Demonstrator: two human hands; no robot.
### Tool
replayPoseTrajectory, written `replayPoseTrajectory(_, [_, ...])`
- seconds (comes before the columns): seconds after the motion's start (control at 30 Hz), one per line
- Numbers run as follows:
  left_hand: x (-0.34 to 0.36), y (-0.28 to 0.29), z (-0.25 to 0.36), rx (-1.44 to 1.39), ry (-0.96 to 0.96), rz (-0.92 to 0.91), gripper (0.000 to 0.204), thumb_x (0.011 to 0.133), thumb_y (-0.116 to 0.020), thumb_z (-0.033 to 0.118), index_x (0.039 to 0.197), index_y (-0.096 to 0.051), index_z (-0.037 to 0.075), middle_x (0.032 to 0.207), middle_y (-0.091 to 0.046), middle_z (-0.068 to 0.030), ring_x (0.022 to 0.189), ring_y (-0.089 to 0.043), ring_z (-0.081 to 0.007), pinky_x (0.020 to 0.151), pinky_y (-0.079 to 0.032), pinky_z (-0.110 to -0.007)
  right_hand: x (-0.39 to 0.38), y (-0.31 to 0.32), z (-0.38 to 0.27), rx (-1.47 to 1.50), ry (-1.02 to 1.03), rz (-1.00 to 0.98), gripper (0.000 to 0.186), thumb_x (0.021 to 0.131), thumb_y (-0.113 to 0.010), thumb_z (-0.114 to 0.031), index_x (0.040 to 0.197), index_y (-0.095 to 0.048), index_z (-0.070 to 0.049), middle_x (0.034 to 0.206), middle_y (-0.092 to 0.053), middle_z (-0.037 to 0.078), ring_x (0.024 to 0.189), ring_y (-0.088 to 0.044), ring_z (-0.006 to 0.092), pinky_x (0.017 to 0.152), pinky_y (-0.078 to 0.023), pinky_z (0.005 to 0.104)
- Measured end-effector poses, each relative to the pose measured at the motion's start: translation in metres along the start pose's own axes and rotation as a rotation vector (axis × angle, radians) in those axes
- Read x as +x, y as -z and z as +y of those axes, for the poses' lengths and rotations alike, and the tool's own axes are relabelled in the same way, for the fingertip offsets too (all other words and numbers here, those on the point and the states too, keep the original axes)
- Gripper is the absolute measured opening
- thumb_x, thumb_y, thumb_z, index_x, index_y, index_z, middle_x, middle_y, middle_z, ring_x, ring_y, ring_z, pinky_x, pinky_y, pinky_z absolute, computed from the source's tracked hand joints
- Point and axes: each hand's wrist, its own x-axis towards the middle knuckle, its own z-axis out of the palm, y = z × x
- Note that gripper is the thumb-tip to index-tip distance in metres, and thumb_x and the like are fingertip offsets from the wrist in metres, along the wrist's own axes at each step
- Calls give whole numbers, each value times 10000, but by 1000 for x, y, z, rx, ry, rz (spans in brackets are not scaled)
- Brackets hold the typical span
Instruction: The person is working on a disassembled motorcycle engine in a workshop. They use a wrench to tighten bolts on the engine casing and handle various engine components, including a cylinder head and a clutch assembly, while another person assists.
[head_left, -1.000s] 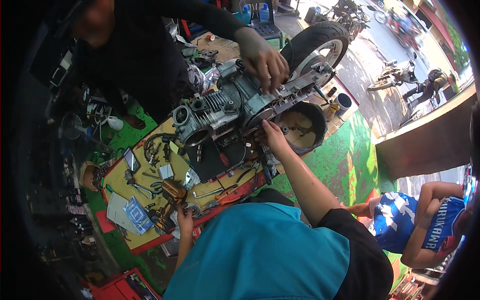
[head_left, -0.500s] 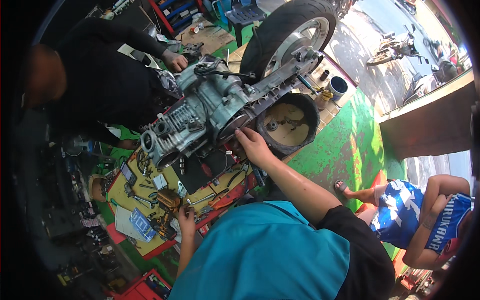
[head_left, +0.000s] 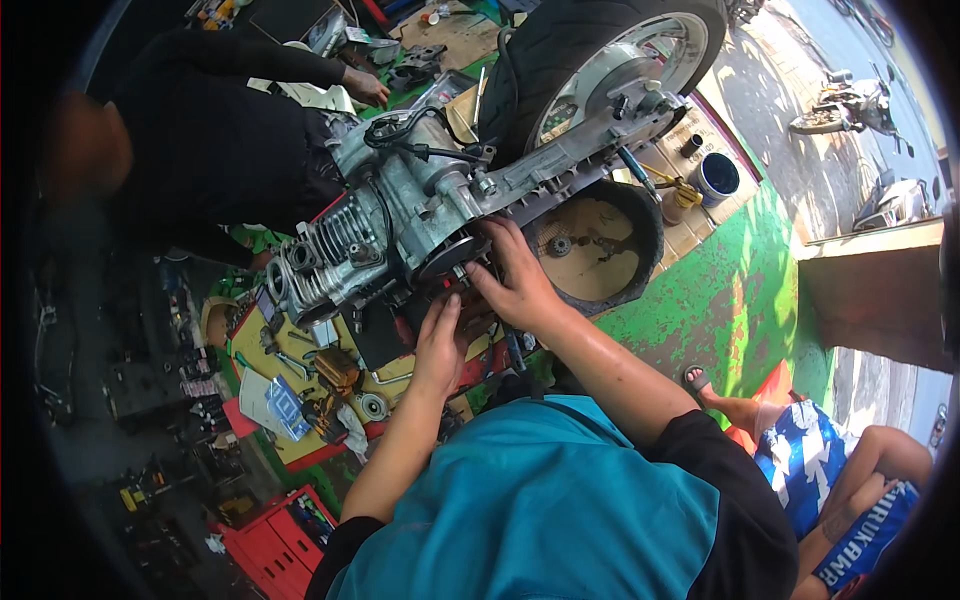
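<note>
A scooter engine (head_left: 400,210) with finned cylinder and long drive case stands before me. On its near side a round metal pulley disc (head_left: 445,258) sits on the end of a shaft. My right hand (head_left: 515,280) is closed around the disc's right side, thumb beside the shaft end. Just below, my left hand (head_left: 440,340) has its fingertips drawn together close to the shaft; whatever they hold is hidden. A yellow-black power tool (head_left: 338,370) lies on the workbench to the left of that hand, near a round metal part (head_left: 373,405).
A black basin (head_left: 600,295) holding small metal parts is right of the engine. Behind it are the wheel (head_left: 600,70) and a dark-filled cup (head_left: 717,178). Tools crowd the yellow bench top (head_left: 262,345). A co-worker in black (head_left: 220,140) stands left; another person sits at lower right.
My left hand has moved up and right from beside the power tool to the pulley disc. My right hand has shifted its hold on the disc, and the view has moved slightly.
</note>
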Motion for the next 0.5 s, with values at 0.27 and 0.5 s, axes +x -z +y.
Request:
replayPoseTrajectory(0.27, [20, -29, -16, -130, -127, 171, 393, 1097, -515, 275, 1447, -473, 103, 1406, -559, -85, 1248, -599, -260, 1012, -533, -459, 19, 27, -11, -132, 20, -222, 468, 932, -713, -242, 1343, -556, -84, 1347, -444, 271, 1205, -544, 477, 1001, -496, 492])
replayPoseTrajectory(0.5, [27, -26, -29, -157, -222, 227, 360, 1078, -557, 225, 1411, -474, 120, 1377, -567, -57, 1258, -583, -201, 1026, -498, -406, 26, 28, -27, -337, 49, -274, 299, 906, -712, -229, 1147, -634, -71, 1162, -552, 260, 1073, -593, 460, 924, -517, 510])
